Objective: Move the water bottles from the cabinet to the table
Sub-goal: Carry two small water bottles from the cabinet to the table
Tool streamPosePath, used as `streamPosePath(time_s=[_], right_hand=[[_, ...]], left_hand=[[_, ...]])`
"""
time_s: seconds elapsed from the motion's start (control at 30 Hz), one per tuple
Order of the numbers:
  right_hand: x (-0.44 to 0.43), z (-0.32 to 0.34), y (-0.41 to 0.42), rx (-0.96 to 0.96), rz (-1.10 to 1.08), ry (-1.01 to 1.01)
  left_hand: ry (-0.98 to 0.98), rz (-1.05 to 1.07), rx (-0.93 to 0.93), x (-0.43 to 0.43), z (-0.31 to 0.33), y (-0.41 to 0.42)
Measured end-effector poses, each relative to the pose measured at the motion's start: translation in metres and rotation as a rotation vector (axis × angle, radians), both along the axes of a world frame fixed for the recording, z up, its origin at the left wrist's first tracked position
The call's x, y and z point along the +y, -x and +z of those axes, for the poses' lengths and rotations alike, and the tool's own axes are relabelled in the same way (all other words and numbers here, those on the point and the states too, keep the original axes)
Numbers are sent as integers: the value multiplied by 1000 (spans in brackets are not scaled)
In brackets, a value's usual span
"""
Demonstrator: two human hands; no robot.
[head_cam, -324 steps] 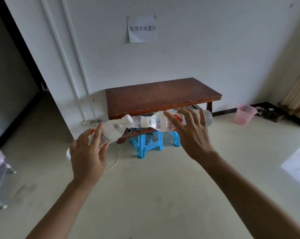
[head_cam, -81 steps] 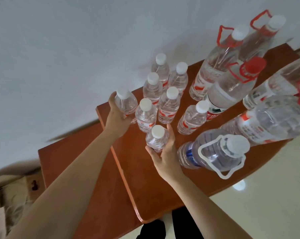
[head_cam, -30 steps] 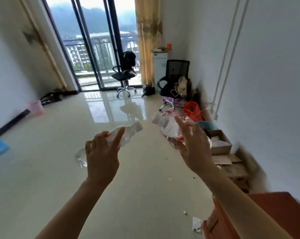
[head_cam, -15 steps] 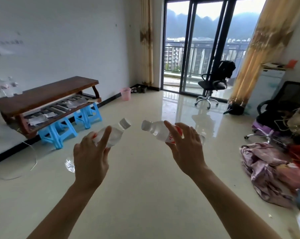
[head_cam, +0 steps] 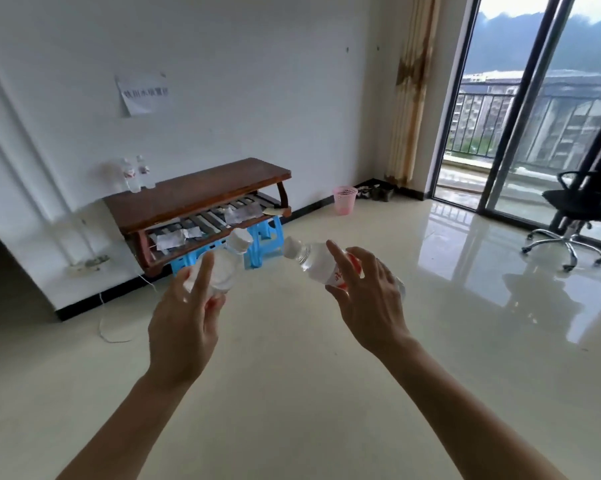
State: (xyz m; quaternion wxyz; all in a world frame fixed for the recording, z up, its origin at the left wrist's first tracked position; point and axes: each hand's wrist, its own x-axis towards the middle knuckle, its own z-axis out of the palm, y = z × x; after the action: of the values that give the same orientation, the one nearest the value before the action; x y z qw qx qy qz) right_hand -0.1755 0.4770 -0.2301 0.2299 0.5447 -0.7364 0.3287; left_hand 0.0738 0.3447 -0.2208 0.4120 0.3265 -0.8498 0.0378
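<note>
Ahead-left of left grip [head_cam: 185, 327] and right grip [head_cam: 368, 299], facing the table [head_cam: 202, 192]. Clasping left bottle [head_cam: 226, 268], right bottle [head_cam: 313, 263], caps leaning forward; nearer on the left.

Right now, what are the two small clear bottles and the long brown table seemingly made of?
Left small clear bottle and right small clear bottle: likely thin glossy plastic, see-through, with white screw caps. Long brown table: probably varnished wood, reddish-brown with a faint sheen.
</note>
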Motion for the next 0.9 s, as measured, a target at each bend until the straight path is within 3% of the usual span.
streamPosePath(time_s=[0.17, 0.4, 0.9], right_hand=[[-120, 24, 46, 11, 125, 11], [-303, 6, 63, 14, 319, -42], [-680, -4, 81, -65, 349, -48]], left_hand=[[5, 57, 25, -90, 7, 20], [-164, 172, 165, -222, -13, 36], [-349, 201, 443, -593, -7, 57]])
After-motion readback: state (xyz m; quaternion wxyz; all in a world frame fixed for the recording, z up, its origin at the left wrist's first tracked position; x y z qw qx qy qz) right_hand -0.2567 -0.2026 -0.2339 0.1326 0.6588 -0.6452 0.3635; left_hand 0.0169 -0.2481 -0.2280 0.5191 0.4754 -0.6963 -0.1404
